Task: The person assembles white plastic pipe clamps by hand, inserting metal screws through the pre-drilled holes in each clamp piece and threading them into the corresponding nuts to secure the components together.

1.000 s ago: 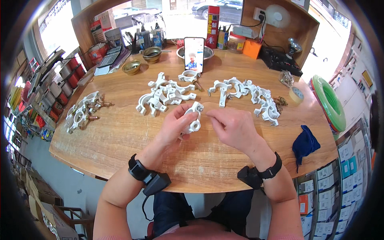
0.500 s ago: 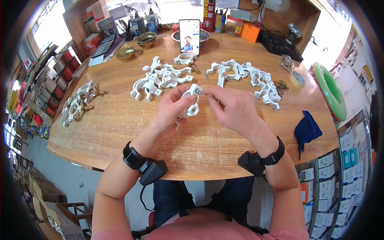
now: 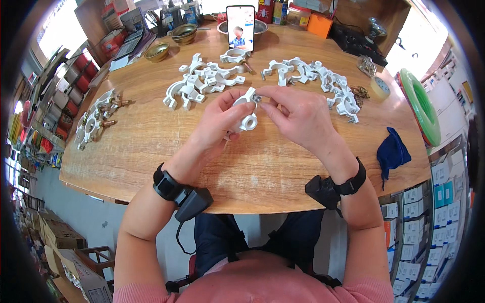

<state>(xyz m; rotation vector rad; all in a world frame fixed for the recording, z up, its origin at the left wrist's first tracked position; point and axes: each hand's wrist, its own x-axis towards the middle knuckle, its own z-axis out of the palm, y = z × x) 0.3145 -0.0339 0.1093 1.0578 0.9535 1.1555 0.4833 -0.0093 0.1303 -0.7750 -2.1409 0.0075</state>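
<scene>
Above the table's middle, my left hand [image 3: 222, 118] grips a white pipe clamp [image 3: 248, 121] with its thumb across the front. A round threaded boss on the clamp faces me. At the clamp's upper ear sits a small metal screw [image 3: 257, 99]. My right hand [image 3: 300, 113] has its curled index finger and thumb at this screw, from the right; its other fingers are folded in. Beyond my hands lie a pile of white clamp halves [image 3: 194, 83] and, to the right, several clamp pieces with screws in them [image 3: 323, 76].
Clamps with brass-coloured bolts [image 3: 93, 123] lie at the far left. A phone [image 3: 240, 28] stands at the back before a metal bowl. Brass bowls [image 3: 157, 52] are back left. Brass bolts [image 3: 361, 92], a tape roll [image 3: 380, 88], a blue cloth [image 3: 393, 154] and green hose [image 3: 419, 108] are right.
My right hand has moved in closer to the clamp, its fingertips now at the screw. My left hand keeps its hold. The whole view has tilted slightly, shifting the table upward.
</scene>
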